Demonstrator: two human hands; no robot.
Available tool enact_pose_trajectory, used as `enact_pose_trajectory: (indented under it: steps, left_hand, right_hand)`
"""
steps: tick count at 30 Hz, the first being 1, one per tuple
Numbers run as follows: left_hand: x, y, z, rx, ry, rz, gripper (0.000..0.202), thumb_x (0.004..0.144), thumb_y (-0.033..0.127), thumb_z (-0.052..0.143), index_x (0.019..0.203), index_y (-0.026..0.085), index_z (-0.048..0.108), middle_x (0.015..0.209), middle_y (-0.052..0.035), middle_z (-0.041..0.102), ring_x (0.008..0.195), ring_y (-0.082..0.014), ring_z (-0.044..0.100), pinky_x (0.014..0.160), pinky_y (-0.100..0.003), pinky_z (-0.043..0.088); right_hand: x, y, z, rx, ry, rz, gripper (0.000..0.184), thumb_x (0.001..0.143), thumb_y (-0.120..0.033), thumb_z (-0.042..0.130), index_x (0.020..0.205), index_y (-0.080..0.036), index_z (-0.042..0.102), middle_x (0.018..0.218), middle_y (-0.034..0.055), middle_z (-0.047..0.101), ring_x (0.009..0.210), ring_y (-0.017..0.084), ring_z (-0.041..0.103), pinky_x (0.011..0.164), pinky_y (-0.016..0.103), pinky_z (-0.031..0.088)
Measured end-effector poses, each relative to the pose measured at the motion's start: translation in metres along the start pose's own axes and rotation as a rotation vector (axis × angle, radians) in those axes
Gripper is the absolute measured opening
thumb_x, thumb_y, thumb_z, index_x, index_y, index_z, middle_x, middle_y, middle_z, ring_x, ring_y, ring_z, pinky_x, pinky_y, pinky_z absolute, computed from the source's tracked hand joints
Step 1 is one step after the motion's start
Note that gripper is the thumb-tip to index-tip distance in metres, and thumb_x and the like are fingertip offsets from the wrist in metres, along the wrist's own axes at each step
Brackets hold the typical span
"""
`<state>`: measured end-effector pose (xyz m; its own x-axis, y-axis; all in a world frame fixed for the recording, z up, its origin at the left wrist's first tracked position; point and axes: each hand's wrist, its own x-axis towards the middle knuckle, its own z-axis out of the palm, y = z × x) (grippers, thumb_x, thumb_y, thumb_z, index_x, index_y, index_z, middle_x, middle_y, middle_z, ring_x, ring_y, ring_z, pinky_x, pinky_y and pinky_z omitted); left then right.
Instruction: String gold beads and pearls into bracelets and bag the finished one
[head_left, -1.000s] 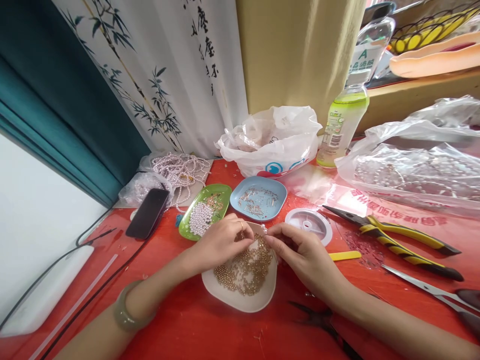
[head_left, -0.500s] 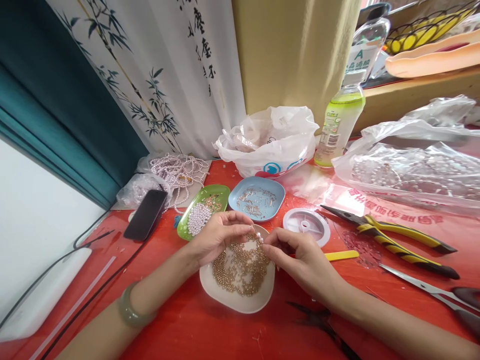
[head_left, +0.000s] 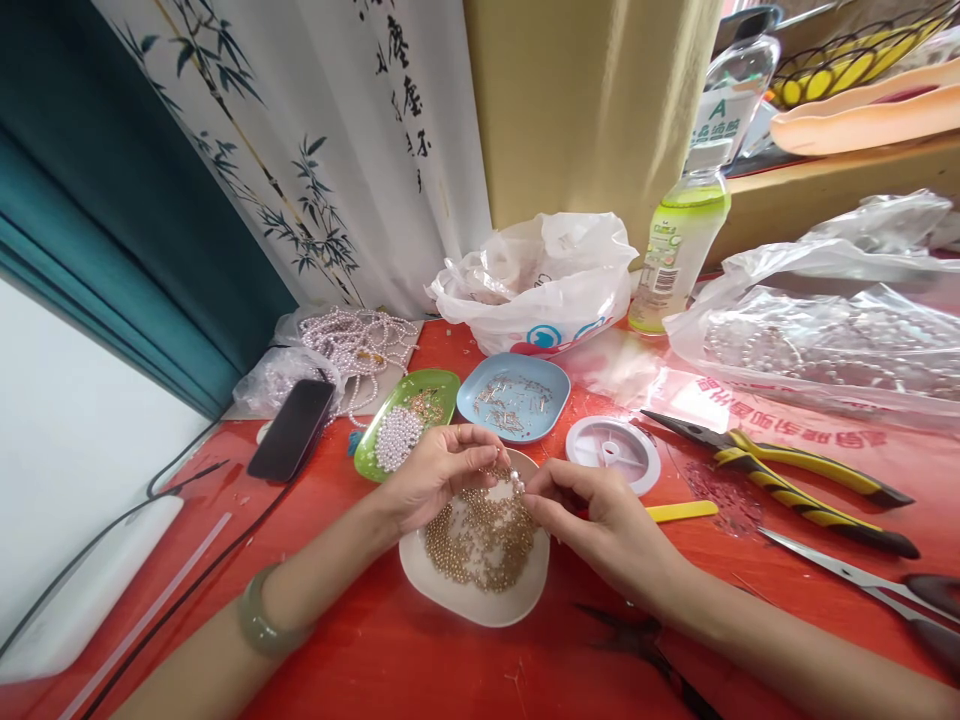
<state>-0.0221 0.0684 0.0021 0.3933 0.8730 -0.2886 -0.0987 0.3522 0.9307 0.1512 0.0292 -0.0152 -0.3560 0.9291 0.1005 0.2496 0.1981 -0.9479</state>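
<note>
A white dish [head_left: 469, 600] full of small gold beads [head_left: 476, 535] sits on the red table right in front of me. Above it my left hand [head_left: 435, 470] curls its fingers in a pinch, and my right hand [head_left: 592, 520] pinches too; the fingertips nearly meet. Between them shows a short strand of tiny white pearls [head_left: 514, 482], seemingly held by both hands. A green bangle [head_left: 259, 620] is on my left wrist.
Behind the hands lie a green dish of white pearls [head_left: 405, 425], a blue dish of metal pins [head_left: 514, 395] and a clear thread spool [head_left: 613, 450]. Yellow-handled pliers [head_left: 795, 485], scissors [head_left: 862, 580], a phone [head_left: 292, 428], plastic bags [head_left: 536, 280] and a bottle [head_left: 686, 225] surround them.
Both hands have shifted slightly lower and left over the white dish. The pearl strand has stayed between the fingertips.
</note>
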Motion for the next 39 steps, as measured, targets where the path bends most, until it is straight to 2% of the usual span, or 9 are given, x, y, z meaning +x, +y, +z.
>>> enact_pose_trajectory:
  steps: [18, 39]
  left_hand:
    - [0.0031, -0.0073, -0.0031, -0.021, -0.067, 0.006, 0.010, 0.067, 0.018, 0.068, 0.067, 0.010, 0.062, 0.067, -0.0019, 0.060, 0.058, -0.0054, 0.052, 0.054, -0.016, 0.041]
    - [0.0023, -0.0072, -0.0035, -0.010, -0.049, -0.001, 0.013, 0.065, 0.020, 0.069, 0.067, 0.010, 0.062, 0.067, -0.0014, 0.059, 0.058, -0.0056, 0.051, 0.053, -0.017, 0.039]
  right_hand:
    - [0.0004, 0.0011, 0.0010, -0.038, -0.003, -0.020, 0.013, 0.075, -0.019, 0.045, 0.064, -0.017, 0.053, 0.058, -0.0005, 0.056, 0.054, 0.011, 0.049, 0.051, 0.022, 0.038]
    - [0.0006, 0.0016, 0.0011, -0.016, -0.008, -0.021, 0.012, 0.075, -0.017, 0.046, 0.065, -0.017, 0.054, 0.059, -0.0008, 0.057, 0.054, 0.010, 0.051, 0.051, 0.021, 0.038]
